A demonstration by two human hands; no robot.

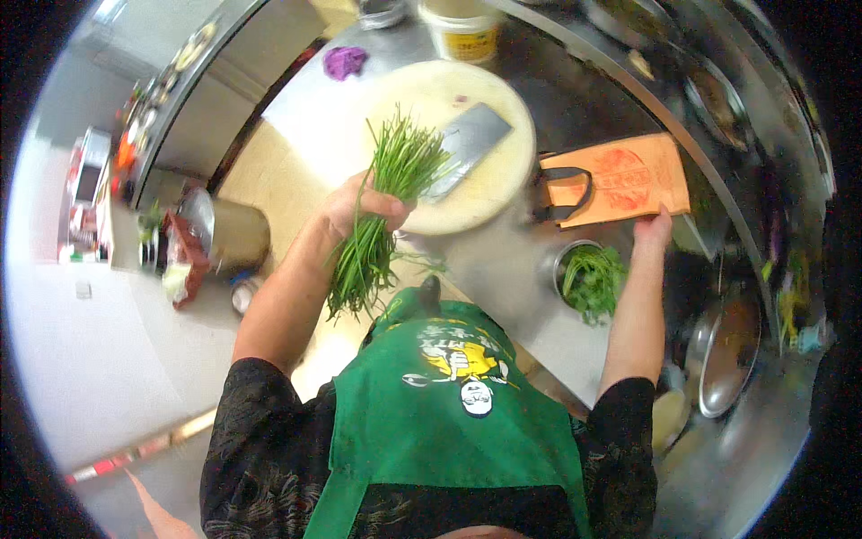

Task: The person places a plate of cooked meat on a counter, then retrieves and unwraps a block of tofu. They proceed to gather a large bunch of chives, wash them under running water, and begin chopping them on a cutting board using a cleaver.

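My left hand (377,205) is closed around a bunch of green chives (407,158), held above the near left edge of a round cutting board (498,182). A cleaver (471,141) lies flat on the board, partly behind the chives. At the right, my right hand (653,229) grips the lower edge of an orange tote bag (619,178) with black handles and a red print. Just below the bag, a metal container (560,266) on the steel counter holds leafy green herbs (596,283) that look like cilantro. A few loose green stalks (427,261) lie near the board.
A purple cloth (345,62) and a white bucket (461,34) with a yellow label stand beyond the board. Metal pans (731,357) line the right side. On the floor at left is a large bin (236,229). The steel counter's corner (579,397) is close to my right side.
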